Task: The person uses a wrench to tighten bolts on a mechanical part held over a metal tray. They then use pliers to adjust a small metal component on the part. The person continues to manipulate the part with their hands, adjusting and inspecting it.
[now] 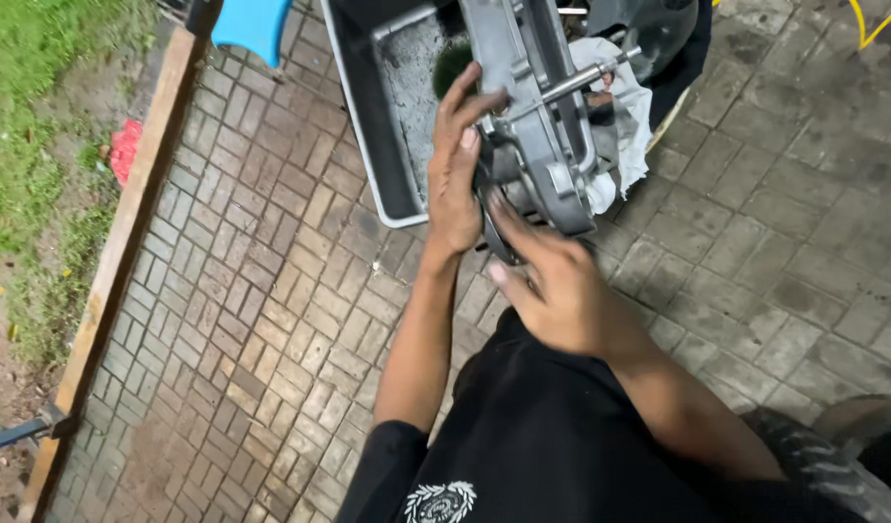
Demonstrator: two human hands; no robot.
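Far left: strip of grass (24, 126) with a red scrap (125, 147) at its edge, bounded by a wooden border plank (125, 242) running top to bottom. A blue plastic object (251, 24) sits at the top edge. Brick paving (251, 320) fills the ground from the plank rightward.

Centre, upper: dark rectangular tray (363, 116) with a pale rim, gritty grey residue inside. Grey cast-metal engine casing (537, 126) stands over the tray's right side, long axis running up and away from the camera, a metal rod (586, 77) jutting from it toward upper right. White rag (620, 126) lies behind and to the right of the casing.

Left hand (455, 174): forearm extended straight up from lower centre, wrist bent slightly, fingers spread and laid flat against the casing's left face. Fingers apart, pressing, not wrapped; thumb position cannot be made out.

Right hand (552, 286): just below and right of the left hand, blurred. Back of hand toward camera, fingers reaching up to the casing's lower end, where a dark curved part (494, 237) shows. Whether these fingers pinch it cannot be told.

Casing lies above both hands, touched by both. Black shirt (542, 436) in lower foreground.
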